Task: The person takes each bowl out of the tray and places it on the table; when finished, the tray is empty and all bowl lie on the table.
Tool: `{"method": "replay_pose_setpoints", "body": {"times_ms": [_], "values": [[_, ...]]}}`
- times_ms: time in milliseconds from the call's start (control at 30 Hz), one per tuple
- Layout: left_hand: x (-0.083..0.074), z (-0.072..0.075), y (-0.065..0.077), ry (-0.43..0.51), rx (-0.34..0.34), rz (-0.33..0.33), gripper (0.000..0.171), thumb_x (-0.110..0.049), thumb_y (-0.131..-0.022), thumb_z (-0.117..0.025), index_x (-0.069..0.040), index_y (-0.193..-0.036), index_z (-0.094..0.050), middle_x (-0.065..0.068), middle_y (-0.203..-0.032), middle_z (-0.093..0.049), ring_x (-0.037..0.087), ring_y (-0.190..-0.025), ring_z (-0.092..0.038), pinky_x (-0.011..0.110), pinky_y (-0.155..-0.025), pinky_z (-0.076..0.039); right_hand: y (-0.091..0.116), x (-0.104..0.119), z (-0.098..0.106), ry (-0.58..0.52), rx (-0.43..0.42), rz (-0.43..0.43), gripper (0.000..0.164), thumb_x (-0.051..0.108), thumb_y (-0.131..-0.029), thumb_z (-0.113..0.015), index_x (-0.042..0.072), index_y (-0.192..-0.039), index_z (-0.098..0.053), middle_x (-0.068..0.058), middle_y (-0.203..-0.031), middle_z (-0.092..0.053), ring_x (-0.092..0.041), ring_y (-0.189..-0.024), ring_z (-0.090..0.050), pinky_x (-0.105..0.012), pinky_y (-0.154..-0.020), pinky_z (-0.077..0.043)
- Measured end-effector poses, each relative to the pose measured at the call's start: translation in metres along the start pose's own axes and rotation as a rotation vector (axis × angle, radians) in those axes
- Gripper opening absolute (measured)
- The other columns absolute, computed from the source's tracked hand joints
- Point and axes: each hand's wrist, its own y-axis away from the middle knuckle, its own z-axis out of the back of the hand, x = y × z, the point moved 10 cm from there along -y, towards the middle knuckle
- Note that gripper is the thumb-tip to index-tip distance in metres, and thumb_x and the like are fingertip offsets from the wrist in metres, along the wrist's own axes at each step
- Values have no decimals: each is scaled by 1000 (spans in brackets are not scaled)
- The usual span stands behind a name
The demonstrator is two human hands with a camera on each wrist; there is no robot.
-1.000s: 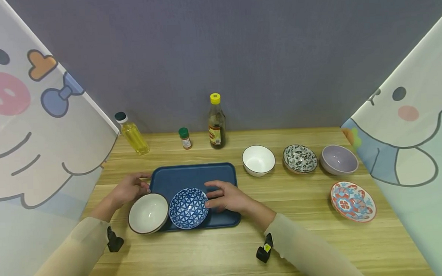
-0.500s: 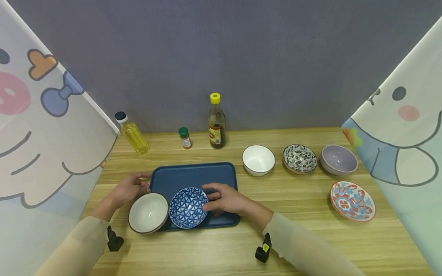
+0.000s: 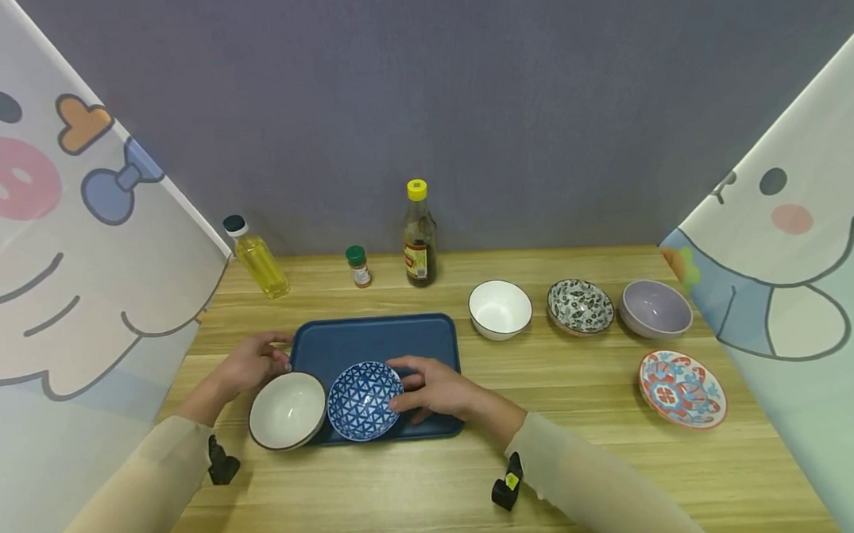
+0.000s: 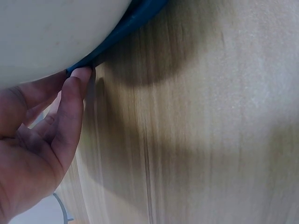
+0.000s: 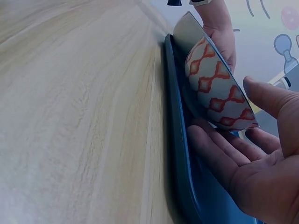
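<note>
At the left side of the blue tray (image 3: 373, 336), my left hand (image 3: 254, 363) pinches its rim, thumb and fingertips meeting at the edge in the left wrist view. Beside that hand, a white bowl (image 3: 286, 412) with a dark rim overlaps the tray's front left corner. A blue-and-white patterned bowl (image 3: 364, 400) sits next to it on the tray; its outside shows a red lattice pattern in the right wrist view. My right hand (image 3: 435, 387) is round this bowl's right side, thumb over the rim and fingers low against the outside, partly hidden.
Along the back stand an oil bottle (image 3: 261, 262), a green-capped spice jar (image 3: 359, 268) and a yellow-capped sauce bottle (image 3: 419, 239). On the right are a white bowl (image 3: 500, 309), a black-floral bowl (image 3: 580, 306), a lilac bowl (image 3: 655, 308) and a red-patterned dish (image 3: 683, 388).
My right hand has shifted slightly left and its thumb reaches further over the patterned bowl's rim. The left hand, the bowls and the tray have stayed put.
</note>
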Motion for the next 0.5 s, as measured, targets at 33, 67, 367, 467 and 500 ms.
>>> {"method": "replay_pose_setpoints", "body": {"times_ms": [33, 67, 367, 467, 500], "values": [[-1, 0, 0, -3, 1, -6, 54, 9, -94, -57, 12, -146, -42, 21, -100, -66, 18, -76, -61, 29, -57, -49, 0, -1, 0, -4, -2, -4, 70, 4, -91, -75, 12, -154, -45, -23, -132, -66, -27, -99, -73, -51, -75, -61], [-1, 0, 0, -5, -1, -5, 54, 9, -94, -57, 12, -146, -42, 21, -100, -66, 18, -77, -62, 29, -59, -50, 0, -2, 0, -11, -2, -6, 70, 4, -91, -76, 12, -153, -46, -22, -132, -67, -27, -98, -74, -51, -75, -61], [0, -1, 0, -6, -6, -8, 55, 9, -94, -58, 12, -146, -42, 20, -100, -66, 21, -81, -62, 29, -61, -50, 2, -4, -2, -97, 6, -19, 63, 4, -95, -70, 12, -153, -46, -22, -126, -68, -35, -87, -75, -51, -73, -61], [0, -2, 1, -4, -6, -8, 55, 9, -94, -58, 12, -146, -42, 20, -101, -66, 21, -80, -61, 30, -60, -50, 3, -5, -1, -107, -3, -20, 59, 5, -97, -67, 12, -152, -47, -23, -126, -69, -36, -87, -75, -51, -73, -61], [0, -2, 1, 0, -5, -7, 55, 9, -94, -58, 12, -146, -42, 20, -101, -66, 21, -80, -61, 30, -59, -49, 3, -5, -1, -111, -6, -20, 58, 5, -98, -67, 12, -152, -48, -23, -126, -69, -36, -86, -75, -51, -72, -61]]}}
